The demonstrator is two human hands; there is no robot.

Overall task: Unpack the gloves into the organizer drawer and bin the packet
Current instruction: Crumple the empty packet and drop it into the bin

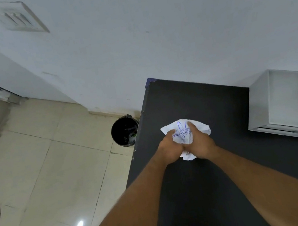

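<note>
light: dim, even | glare: floor (80, 224) | edges: bowed | focus: soft

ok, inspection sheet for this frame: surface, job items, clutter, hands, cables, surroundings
Surface: black table, bare apart from the organizer.
Job's things: white packet with blue print, crumpled; organizer at the table's right, drawer pulled out, its large compartment looks empty; bin on the floor by the table's left edge, some rubbish inside.
Clutter: nothing seen.
Grippers: left hand and right hand both squeeze the packet above the table.
Cables: nothing seen.
Surroundings: tiled floor, white wall, vent.
</note>
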